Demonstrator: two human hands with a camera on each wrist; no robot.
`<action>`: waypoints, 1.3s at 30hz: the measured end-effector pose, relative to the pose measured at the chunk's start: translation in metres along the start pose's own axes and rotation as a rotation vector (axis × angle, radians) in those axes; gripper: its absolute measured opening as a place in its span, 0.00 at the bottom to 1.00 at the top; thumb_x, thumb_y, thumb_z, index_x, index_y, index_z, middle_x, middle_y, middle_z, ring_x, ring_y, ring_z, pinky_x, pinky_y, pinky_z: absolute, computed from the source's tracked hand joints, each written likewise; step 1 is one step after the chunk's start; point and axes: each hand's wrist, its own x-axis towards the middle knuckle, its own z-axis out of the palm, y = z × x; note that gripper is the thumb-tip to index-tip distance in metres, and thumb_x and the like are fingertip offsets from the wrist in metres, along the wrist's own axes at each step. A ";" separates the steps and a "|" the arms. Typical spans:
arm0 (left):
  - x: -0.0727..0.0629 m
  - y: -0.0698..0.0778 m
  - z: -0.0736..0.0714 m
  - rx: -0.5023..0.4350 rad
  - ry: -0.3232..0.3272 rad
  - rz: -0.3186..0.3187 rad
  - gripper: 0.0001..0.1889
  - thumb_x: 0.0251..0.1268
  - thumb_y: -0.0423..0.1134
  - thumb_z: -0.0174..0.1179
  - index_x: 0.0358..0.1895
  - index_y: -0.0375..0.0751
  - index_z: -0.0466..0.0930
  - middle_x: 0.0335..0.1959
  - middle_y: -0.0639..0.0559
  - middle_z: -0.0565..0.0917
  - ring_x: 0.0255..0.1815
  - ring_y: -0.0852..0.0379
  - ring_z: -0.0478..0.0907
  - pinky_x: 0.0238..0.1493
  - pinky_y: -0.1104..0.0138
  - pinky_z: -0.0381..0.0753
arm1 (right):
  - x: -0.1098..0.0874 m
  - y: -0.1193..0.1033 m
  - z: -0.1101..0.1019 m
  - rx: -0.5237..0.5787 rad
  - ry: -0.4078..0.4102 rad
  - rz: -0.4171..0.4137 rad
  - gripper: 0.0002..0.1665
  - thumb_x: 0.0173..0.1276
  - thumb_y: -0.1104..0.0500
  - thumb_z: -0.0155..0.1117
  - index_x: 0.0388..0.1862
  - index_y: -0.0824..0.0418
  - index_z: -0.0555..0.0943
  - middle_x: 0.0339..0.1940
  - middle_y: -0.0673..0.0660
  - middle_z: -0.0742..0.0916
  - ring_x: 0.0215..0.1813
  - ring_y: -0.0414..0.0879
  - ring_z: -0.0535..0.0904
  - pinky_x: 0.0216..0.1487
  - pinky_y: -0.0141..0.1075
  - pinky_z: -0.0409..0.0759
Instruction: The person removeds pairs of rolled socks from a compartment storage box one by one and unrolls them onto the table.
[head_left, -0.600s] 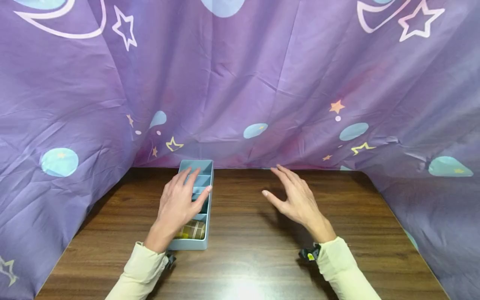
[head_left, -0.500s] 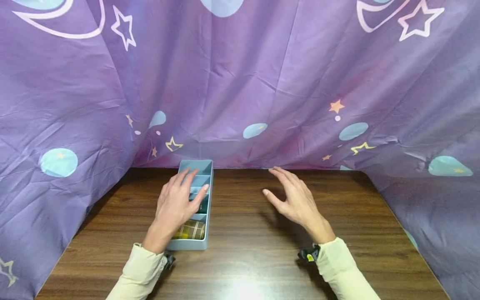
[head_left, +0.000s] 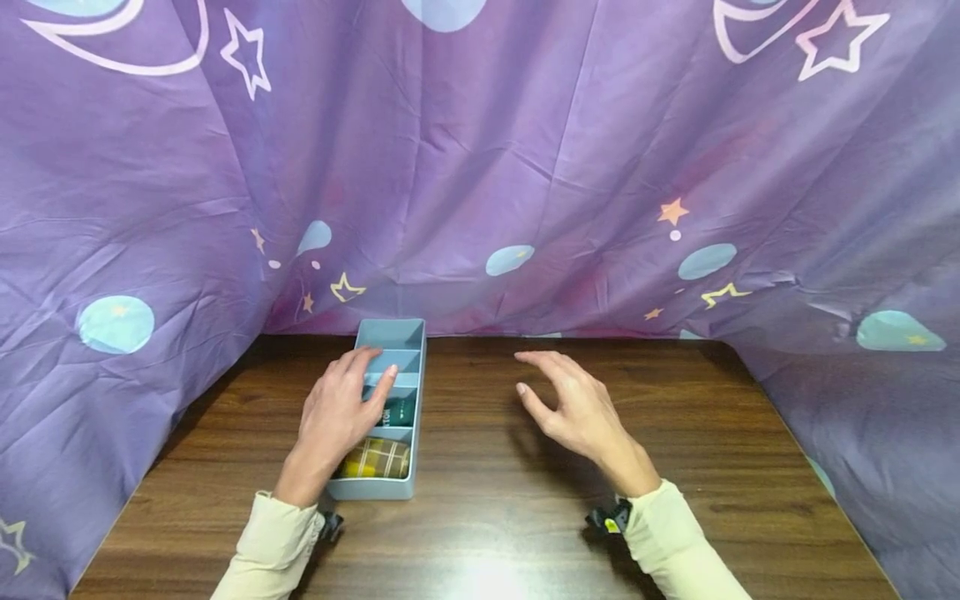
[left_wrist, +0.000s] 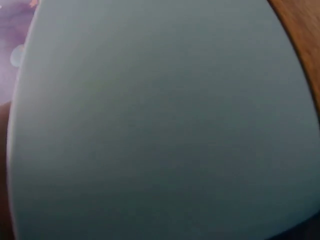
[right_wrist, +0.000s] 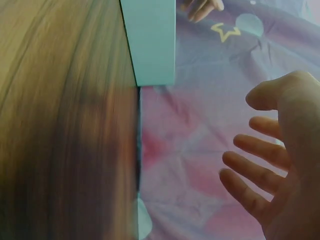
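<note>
A long pale blue divided box (head_left: 375,489) stands on the table, left of the middle. Over its left side hovers my left hand (head_left: 337,412), fingers relaxed and holding nothing; whether it touches the rim, I cannot tell. In the nearest compartment lies a yellow and brown plaid cloth-like roll (head_left: 381,458). Behind it, a dark green item (head_left: 400,412) with white lettering is partly covered by the hand. The box wall (left_wrist: 160,120) fills the left wrist view. My right hand (head_left: 581,408) is held above the table, right of the box, empty with loosely bent fingers (right_wrist: 250,172).
A brown wood-grain table (head_left: 487,467) spreads beneath both hands. Purple curtains (head_left: 480,167) with stars and moons surround its back and sides. Dark devices are strapped at both wrists, one by the right sleeve (head_left: 675,533).
My left hand has drawn back and to the left, uncovering more of the green item and plaid roll. The right hand has shifted slightly left and nearer. The box has stayed put.
</note>
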 end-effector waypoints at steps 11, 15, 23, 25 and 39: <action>-0.002 -0.015 0.002 -0.049 -0.078 -0.138 0.29 0.86 0.59 0.50 0.69 0.39 0.81 0.78 0.36 0.74 0.73 0.33 0.77 0.67 0.38 0.80 | -0.001 -0.019 0.008 0.043 -0.018 -0.048 0.22 0.74 0.49 0.71 0.65 0.46 0.85 0.61 0.44 0.90 0.61 0.44 0.88 0.53 0.46 0.88; -0.002 -0.019 0.002 -0.071 -0.081 -0.182 0.29 0.86 0.59 0.49 0.68 0.39 0.81 0.80 0.37 0.71 0.72 0.30 0.78 0.65 0.35 0.80 | -0.001 -0.025 0.011 0.056 -0.027 -0.068 0.21 0.75 0.50 0.70 0.64 0.46 0.85 0.59 0.43 0.90 0.55 0.42 0.89 0.48 0.43 0.87; -0.004 -0.031 0.004 -0.113 -0.055 -0.168 0.25 0.87 0.53 0.50 0.64 0.34 0.83 0.70 0.33 0.81 0.69 0.31 0.80 0.69 0.38 0.78 | 0.001 -0.038 0.013 0.080 -0.059 -0.067 0.18 0.76 0.48 0.69 0.63 0.43 0.86 0.58 0.40 0.90 0.50 0.37 0.87 0.45 0.41 0.86; -0.004 -0.034 0.005 -0.118 -0.052 -0.160 0.23 0.87 0.50 0.51 0.61 0.33 0.83 0.64 0.32 0.84 0.66 0.31 0.81 0.67 0.39 0.79 | 0.002 -0.041 0.014 0.095 -0.067 -0.074 0.18 0.77 0.48 0.69 0.63 0.43 0.86 0.58 0.40 0.90 0.51 0.38 0.88 0.47 0.42 0.87; -0.006 -0.050 0.005 -0.178 -0.121 -0.226 0.15 0.81 0.36 0.50 0.59 0.45 0.84 0.49 0.41 0.90 0.51 0.40 0.85 0.51 0.46 0.81 | 0.004 -0.064 0.030 0.138 -0.137 -0.158 0.16 0.77 0.48 0.69 0.61 0.45 0.87 0.58 0.40 0.91 0.56 0.40 0.90 0.51 0.41 0.90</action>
